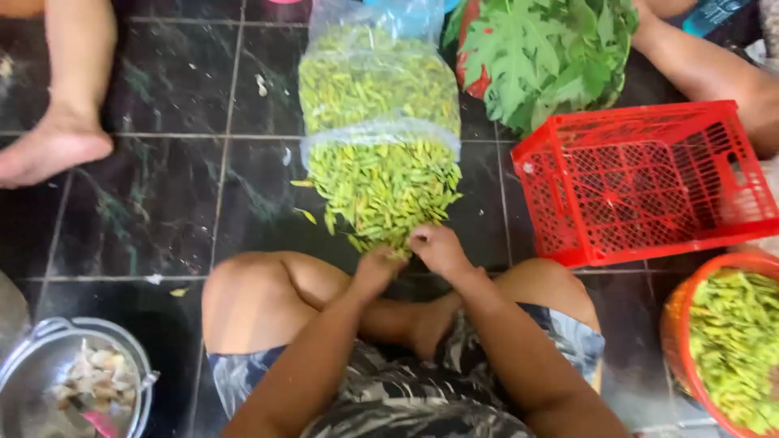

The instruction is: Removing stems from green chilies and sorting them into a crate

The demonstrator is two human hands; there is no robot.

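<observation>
head view: left hand and right hand each pinching green pods at the pile's near edge

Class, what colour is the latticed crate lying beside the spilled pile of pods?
Red, seen in the head view: the crate.

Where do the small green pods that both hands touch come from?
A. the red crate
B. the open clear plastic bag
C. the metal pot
B: the green pods spill onto the floor from the mouth of the clear plastic bag, where the left hand and right hand meet them.
</observation>
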